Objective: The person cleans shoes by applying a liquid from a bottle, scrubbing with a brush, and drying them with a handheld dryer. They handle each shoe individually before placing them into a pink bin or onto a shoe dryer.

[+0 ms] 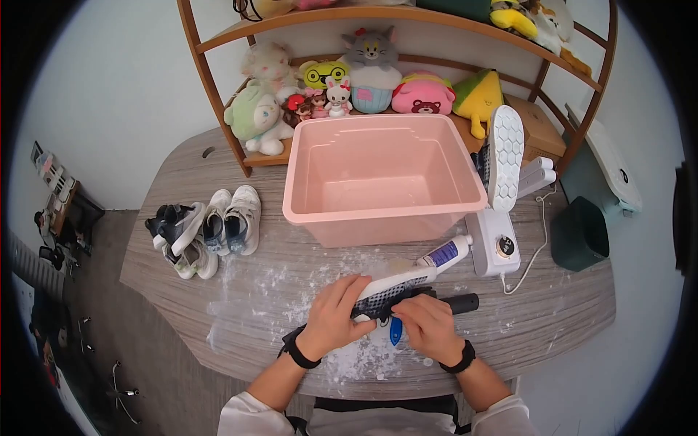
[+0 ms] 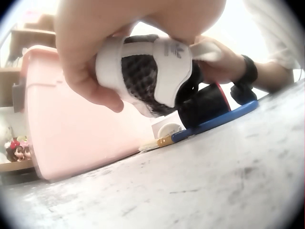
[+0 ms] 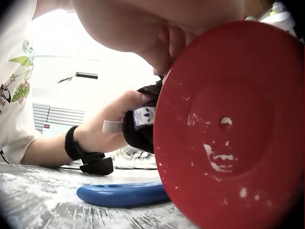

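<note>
My left hand [image 1: 336, 314] grips a small black-and-white sneaker [image 1: 389, 294] from its outer side, holding it tilted low over the table. In the left wrist view the sneaker's checkered side [image 2: 138, 76] and white heel patch face the camera. My right hand [image 1: 427, 327] has its fingertips bent together at the black collar, pinching the shoe's opening; the fingertips are partly hidden. Below lies a brush with a blue handle [image 2: 214, 122] and pale bristles. Beside it rests a black cylinder [image 2: 202, 107], its round red base [image 3: 224, 95] large in the right wrist view.
A pink tub [image 1: 385, 218] stands behind the hands, near a white bottle [image 1: 445, 253]. At right are a white shoe dryer [image 1: 494, 251] bearing an upright shoe [image 1: 507, 156], and a dark green bin [image 1: 579, 236]. Several shoes [image 1: 242, 221] stand left. White residue [image 1: 371, 361] spots the table.
</note>
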